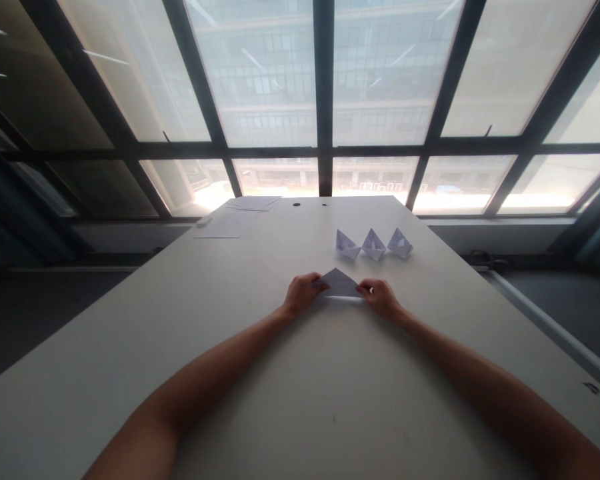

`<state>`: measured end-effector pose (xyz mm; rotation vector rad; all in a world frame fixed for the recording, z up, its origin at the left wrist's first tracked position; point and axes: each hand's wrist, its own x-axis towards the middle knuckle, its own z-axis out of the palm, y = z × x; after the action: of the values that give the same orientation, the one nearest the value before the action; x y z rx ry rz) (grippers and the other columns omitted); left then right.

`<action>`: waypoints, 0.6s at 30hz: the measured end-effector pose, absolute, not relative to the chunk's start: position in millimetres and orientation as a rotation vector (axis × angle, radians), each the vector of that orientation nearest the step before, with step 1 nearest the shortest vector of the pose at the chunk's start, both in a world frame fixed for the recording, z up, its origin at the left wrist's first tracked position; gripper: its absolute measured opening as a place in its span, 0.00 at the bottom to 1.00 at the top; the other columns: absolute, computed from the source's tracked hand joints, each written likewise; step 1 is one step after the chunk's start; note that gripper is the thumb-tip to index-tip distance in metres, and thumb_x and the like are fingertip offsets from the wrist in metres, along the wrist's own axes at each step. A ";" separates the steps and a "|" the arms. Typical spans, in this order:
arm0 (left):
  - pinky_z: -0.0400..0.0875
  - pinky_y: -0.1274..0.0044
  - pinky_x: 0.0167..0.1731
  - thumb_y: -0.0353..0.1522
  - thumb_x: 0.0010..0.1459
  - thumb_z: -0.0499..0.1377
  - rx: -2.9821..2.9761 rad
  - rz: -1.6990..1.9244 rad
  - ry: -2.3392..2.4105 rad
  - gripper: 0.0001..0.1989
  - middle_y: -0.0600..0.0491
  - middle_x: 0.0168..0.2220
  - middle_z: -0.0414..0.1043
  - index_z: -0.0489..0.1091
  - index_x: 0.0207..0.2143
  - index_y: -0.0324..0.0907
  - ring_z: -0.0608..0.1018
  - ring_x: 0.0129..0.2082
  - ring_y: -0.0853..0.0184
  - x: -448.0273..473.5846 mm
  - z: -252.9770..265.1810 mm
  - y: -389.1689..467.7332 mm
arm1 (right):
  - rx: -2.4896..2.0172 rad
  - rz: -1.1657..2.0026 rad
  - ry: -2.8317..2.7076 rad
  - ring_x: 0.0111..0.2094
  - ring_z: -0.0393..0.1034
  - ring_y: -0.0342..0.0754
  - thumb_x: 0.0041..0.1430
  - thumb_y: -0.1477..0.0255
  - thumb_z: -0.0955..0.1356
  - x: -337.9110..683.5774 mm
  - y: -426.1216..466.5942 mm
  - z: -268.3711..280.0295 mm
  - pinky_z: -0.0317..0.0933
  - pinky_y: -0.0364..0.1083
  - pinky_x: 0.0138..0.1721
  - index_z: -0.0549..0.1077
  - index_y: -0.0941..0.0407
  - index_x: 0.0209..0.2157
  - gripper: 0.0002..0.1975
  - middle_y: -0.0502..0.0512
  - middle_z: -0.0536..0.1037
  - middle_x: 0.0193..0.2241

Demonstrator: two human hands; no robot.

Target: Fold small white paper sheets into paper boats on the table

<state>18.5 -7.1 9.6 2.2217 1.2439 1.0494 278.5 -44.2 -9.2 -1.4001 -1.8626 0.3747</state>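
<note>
A sheet of white paper folded into a triangular shape is held between my two hands, its point facing away from me. My left hand pinches its left corner, thumb on top. At the right corner, my right hand grips it with fingers closed. The paper's lower edge looks slightly raised, with a bright strip beneath it. Beyond my hands, three folded paper boats stand in a row on the white table, a little to the right.
Several flat sheets of white paper lie at the far left of the table. A small pale item sits by its left edge. Two dark holes are near the far edge. Large windows rise behind the table.
</note>
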 end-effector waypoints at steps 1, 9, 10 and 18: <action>0.69 0.76 0.35 0.39 0.56 0.65 2.204 1.067 1.243 0.10 0.54 0.34 0.80 0.78 0.38 0.45 0.80 0.34 0.63 18.1 9.6 -6.4 | -1.406 0.371 -1.845 0.23 0.66 0.45 0.58 0.65 0.66 279.8 -43.1 -9.5 0.54 0.43 0.28 0.77 0.56 0.26 0.13 0.49 0.75 0.20; 0.74 0.74 0.38 0.31 0.55 0.66 2.219 1.319 1.188 0.16 0.50 0.45 0.75 0.71 0.47 0.44 0.77 0.41 0.63 17.9 8.2 -3.7 | -1.485 0.464 -1.676 0.23 0.71 0.47 0.58 0.64 0.67 290.4 -33.2 -10.9 0.58 0.43 0.29 0.74 0.55 0.26 0.12 0.53 0.78 0.20; 0.74 0.75 0.36 0.31 0.55 0.66 2.198 1.341 1.184 0.17 0.50 0.45 0.73 0.71 0.47 0.44 0.77 0.41 0.63 18.0 7.5 -3.1 | -1.491 0.472 -1.659 0.23 0.72 0.48 0.57 0.63 0.67 291.1 -32.4 -10.8 0.59 0.43 0.29 0.74 0.55 0.26 0.12 0.53 0.78 0.21; 0.75 0.77 0.32 0.39 0.59 0.63 2.033 1.398 1.140 0.12 0.47 0.48 0.69 0.72 0.41 0.42 0.76 0.40 0.66 17.8 8.6 -2.4 | -1.454 0.502 -1.615 0.25 0.74 0.50 0.58 0.63 0.66 292.4 -30.8 -12.1 0.60 0.44 0.29 0.72 0.55 0.26 0.11 0.54 0.78 0.21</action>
<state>17.8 -2.4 8.6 2.0331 1.1396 1.3983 292.4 -30.8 -12.1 -1.4538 -1.6152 0.5016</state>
